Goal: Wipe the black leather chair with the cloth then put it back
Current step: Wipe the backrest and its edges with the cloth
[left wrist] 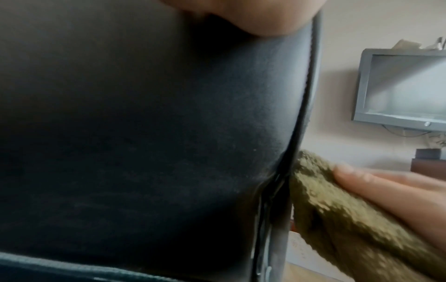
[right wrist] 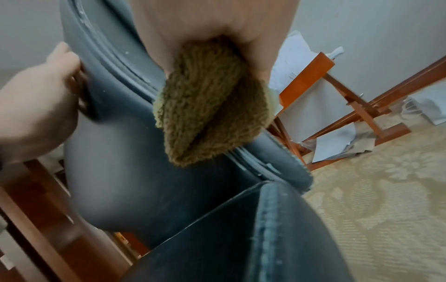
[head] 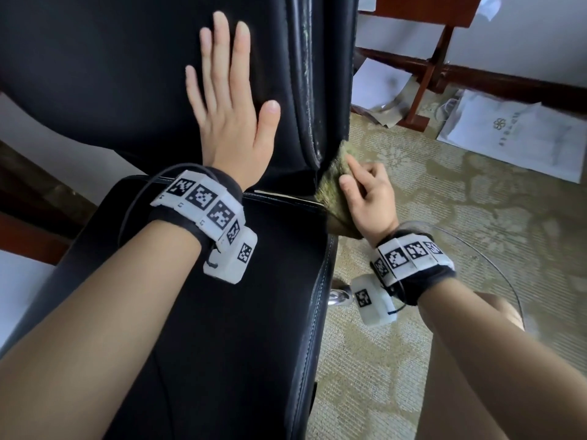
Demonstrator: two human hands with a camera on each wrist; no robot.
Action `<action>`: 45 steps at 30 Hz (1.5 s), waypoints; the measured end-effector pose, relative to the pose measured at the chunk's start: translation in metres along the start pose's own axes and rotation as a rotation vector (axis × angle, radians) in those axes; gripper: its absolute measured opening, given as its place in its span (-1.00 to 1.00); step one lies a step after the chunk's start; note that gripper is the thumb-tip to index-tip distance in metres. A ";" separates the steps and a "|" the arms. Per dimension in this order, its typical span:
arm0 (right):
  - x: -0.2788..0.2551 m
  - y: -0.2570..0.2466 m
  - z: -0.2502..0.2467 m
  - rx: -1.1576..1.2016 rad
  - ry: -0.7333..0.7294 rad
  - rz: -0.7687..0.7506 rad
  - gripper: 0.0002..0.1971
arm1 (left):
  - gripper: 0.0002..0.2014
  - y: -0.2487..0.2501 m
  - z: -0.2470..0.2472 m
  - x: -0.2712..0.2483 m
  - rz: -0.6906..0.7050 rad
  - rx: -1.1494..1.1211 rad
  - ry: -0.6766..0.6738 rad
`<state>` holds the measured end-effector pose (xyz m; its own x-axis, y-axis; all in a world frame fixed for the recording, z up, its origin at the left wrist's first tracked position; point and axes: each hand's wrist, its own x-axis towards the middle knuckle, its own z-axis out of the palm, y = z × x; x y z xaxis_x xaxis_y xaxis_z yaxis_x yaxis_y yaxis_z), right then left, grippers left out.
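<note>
Cloth upright against chair edge, right hand gripping

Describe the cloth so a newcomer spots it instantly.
Find the black leather chair filling the head view. At its right edge, where backrest meets seat, the right hand presses the cloth against it. It is the only fuzzy olive-green thing there.

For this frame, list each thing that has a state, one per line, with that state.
left hand: open, flat against the chair back.
right hand: grips the cloth.
cloth: bunched, pressed to the chair's right edge.
black leather chair: upright, edge piping worn and flaking.
paper bag: lying flat on the carpet.
</note>
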<state>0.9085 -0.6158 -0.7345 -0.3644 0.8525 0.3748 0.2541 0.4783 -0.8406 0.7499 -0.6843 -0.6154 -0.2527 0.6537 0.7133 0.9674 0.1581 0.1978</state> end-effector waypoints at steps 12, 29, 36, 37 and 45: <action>-0.005 0.021 0.032 0.032 -0.139 0.236 -0.64 | -0.34 -0.002 0.013 -0.008 -0.066 -0.003 -0.027; -0.005 -0.025 0.047 0.398 0.026 0.480 -0.57 | -0.37 -0.001 0.008 -0.008 -0.066 0.014 -0.053; -0.035 -0.002 0.035 0.382 0.047 0.699 -0.54 | -0.32 0.001 0.003 -0.010 -0.096 0.050 -0.080; -0.037 -0.002 0.036 0.358 0.045 0.664 -0.49 | -0.32 0.002 0.004 -0.010 -0.098 0.052 -0.079; -0.020 -0.028 0.059 0.305 0.337 0.462 -0.67 | -0.30 -0.001 0.007 -0.009 -0.091 0.066 -0.057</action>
<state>0.8560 -0.6593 -0.7414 0.0355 0.9993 0.0088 0.0337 0.0076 -0.9994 0.7515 -0.6849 -0.6268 -0.3398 0.6755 0.6543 0.9400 0.2657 0.2139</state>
